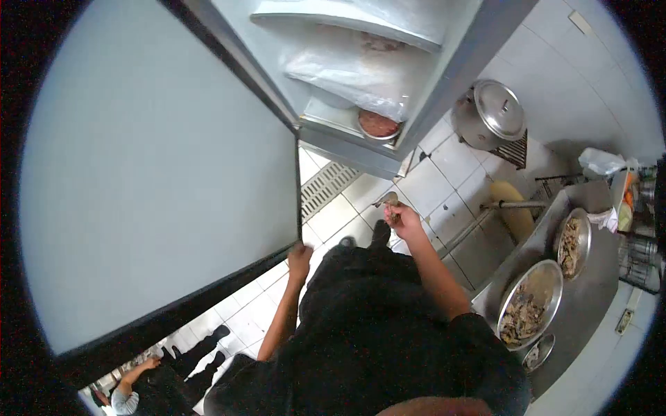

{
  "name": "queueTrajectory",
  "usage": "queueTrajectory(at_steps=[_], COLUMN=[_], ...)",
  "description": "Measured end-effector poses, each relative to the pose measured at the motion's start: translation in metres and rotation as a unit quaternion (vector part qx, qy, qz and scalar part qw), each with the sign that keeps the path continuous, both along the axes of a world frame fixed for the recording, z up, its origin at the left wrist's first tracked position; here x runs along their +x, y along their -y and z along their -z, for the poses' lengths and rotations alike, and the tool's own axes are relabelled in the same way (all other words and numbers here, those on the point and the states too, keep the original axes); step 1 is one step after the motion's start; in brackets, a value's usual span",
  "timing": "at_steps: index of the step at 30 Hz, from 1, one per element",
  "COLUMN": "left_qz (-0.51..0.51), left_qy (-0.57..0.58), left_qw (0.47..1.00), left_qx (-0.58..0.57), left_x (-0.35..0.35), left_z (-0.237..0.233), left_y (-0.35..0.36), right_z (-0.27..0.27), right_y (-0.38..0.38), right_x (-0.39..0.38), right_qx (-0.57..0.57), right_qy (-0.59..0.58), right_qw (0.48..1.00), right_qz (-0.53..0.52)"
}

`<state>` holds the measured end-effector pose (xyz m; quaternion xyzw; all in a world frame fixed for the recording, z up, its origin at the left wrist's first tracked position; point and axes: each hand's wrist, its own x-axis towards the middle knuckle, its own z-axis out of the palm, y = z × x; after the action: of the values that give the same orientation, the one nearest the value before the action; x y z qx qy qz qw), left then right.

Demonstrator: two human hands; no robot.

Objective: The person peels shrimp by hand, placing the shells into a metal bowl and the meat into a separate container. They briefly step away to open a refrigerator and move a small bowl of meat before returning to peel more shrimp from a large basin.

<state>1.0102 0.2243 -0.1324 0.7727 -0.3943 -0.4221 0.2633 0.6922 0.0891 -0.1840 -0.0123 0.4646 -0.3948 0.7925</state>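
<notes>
My left hand (pixel 300 263) is curled at the edge of the wide-open fridge door (pixel 159 159), its fingers partly hidden there. In front of my body, my right hand (pixel 406 223) is closed on a small grey-brown piece (pixel 387 199), thin and irregular, whose kind I cannot tell. Ahead stands the open fridge (pixel 388 163). Inside it, a large clear plastic bag (pixel 347 73) lies on a shelf, and below sits a round metal bowl of reddish minced meat (pixel 378 123).
On the right, a steel counter (pixel 590 298) carries metal bowls (pixel 559 291) of pale chopped food. A lidded steel pot (pixel 479 114) stands by the wall. Another person (pixel 163 385) is at the lower left, beyond the door. A floor drain grate (pixel 329 187) lies before the fridge.
</notes>
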Motion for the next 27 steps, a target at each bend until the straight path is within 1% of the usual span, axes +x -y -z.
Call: queueTrajectory(at_steps=[1,2,3,4,5,6,7,8,9,10,12,14,15,16,17,18,19,20,21,22,23,24,25,27], left_qz=[-0.030,-0.005,0.006,-0.073,0.009,0.313,0.369,0.437,0.370,0.397,0.420,0.429,0.405,0.349,0.279,0.188,0.130,0.073,0.015,0.148,0.274,0.332,0.387,0.370], left_qy=[-0.061,-0.122,-0.256,-0.379,-0.261,0.081,0.229,0.367,0.364,0.373,0.398,0.417,0.418,0.397,0.377,0.341,0.310,0.247,0.180,0.200,0.214,0.214,0.211,0.190], left_qw=[0.994,0.991,0.966,0.922,0.960,0.911,0.886,0.818,0.818,0.808,0.800,0.796,0.811,0.848,0.883,0.920,0.941,0.965,0.983,0.968,0.934,0.911,0.884,0.890], left_qx=[-0.080,-0.048,-0.033,-0.012,-0.101,-0.255,-0.163,-0.075,-0.249,-0.225,-0.158,-0.089,-0.059,-0.024,0.009,0.034,0.038,0.041,0.040,-0.024,-0.087,-0.122,-0.158,-0.187], left_x=[-0.030,-0.055,-0.077,-0.097,-0.105,-0.098,-0.085,-0.076,-0.111,-0.111,-0.129,-0.141,-0.140,-0.137,-0.127,-0.120,-0.122,-0.126,-0.131,-0.121,-0.103,-0.093,-0.085,-0.082], left_z=[0.022,0.033,0.049,0.048,0.106,0.129,0.199,0.256,0.171,0.171,0.154,0.138,0.153,0.178,0.205,0.232,0.236,0.240,0.229,0.247,0.277,0.286,0.290,0.290], left_y=[0.047,0.100,0.154,0.197,0.244,0.288,0.345,0.397,0.373,0.396,0.417,0.424,0.430,0.435,0.439,0.446,0.446,0.441,0.438,0.442,0.450,0.451,0.451,0.457], right_z=[0.007,0.016,0.026,0.043,0.043,0.021,0.012,0.015,0.022,0.024,-0.012,-0.002,0.067,0.040,0.015,0.003,0.008,0.012,0.016,0.011,-0.003,-0.011,-0.002,0.016], right_y=[0.001,0.005,0.004,0.004,0.003,0.001,-0.009,-0.011,-0.008,-0.009,-0.008,-0.014,-0.028,-0.025,-0.021,-0.016,-0.016,-0.015,-0.013,-0.011,-0.007,-0.002,-0.004,-0.004], right_x=[-0.004,-0.012,-0.016,-0.023,-0.022,-0.016,-0.018,-0.021,-0.026,-0.023,-0.023,-0.025,-0.023,-0.027,-0.029,-0.032,-0.029,-0.028,-0.028,-0.028,-0.028,-0.028,-0.027,-0.027], right_qx=[-0.006,-0.016,-0.030,-0.010,-0.027,-0.026,-0.125,-0.073,-0.028,-0.038,0.052,0.030,-0.087,-0.004,0.014,0.026,0.031,0.035,0.036,0.059,0.082,0.103,0.099,0.079], right_qy=[-0.007,-0.015,-0.031,0.023,-0.060,-0.110,-0.197,-0.127,-0.051,-0.050,-0.086,-0.078,-0.146,-0.060,-0.059,-0.066,-0.055,-0.047,-0.042,-0.048,-0.056,-0.064,-0.053,-0.030], right_qw=[1.000,1.000,0.999,0.999,0.997,0.994,0.972,0.989,0.998,0.996,0.988,0.986,0.984,0.991,0.990,0.989,0.989,0.988,0.988,0.985,0.982,0.979,0.982,0.987], right_qz=[-0.007,-0.008,-0.018,-0.019,-0.034,0.003,-0.033,0.004,0.038,0.068,0.114,0.141,0.056,0.120,0.123,0.128,0.135,0.141,0.148,0.156,0.161,0.163,0.155,0.134])
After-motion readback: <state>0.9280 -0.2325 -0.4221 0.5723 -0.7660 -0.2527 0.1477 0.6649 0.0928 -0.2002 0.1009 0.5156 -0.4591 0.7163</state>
